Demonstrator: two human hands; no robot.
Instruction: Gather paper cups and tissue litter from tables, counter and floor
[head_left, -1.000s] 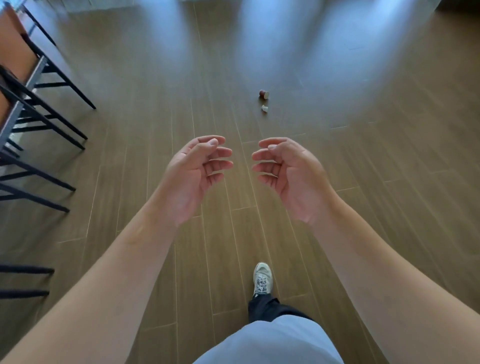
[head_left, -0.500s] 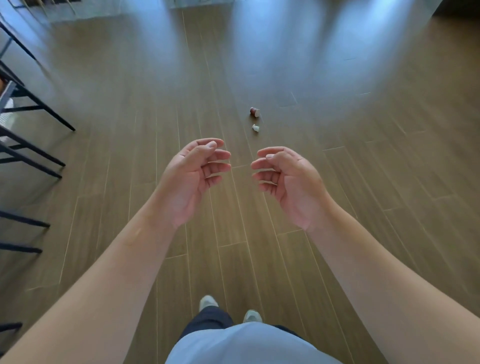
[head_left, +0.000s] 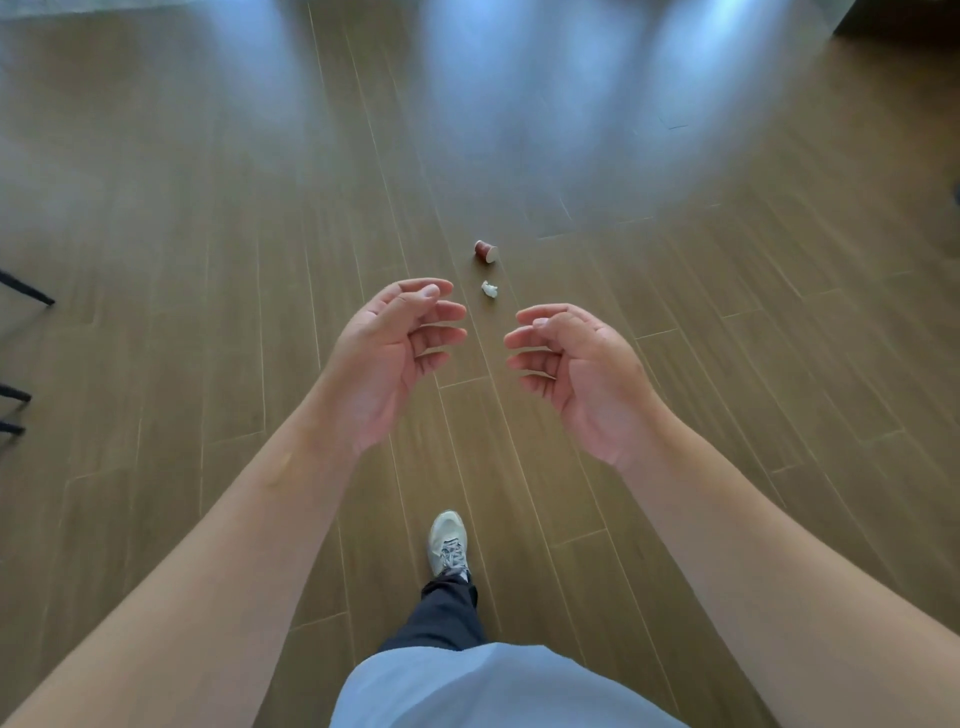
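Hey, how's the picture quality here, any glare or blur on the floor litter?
Head view: bluish-white glare washes the far floor; wide-angle lens bends the planks outward; paper cup and crumpled tissue are small but legible, clear of the glare.

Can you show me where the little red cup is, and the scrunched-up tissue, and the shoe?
red cup (head_left: 485, 251): head view, on its side wall, lying on the floor.
tissue (head_left: 489, 289): head view, on the middle of the white crumpled wad.
shoe (head_left: 448, 543): head view, on the laces of its top.
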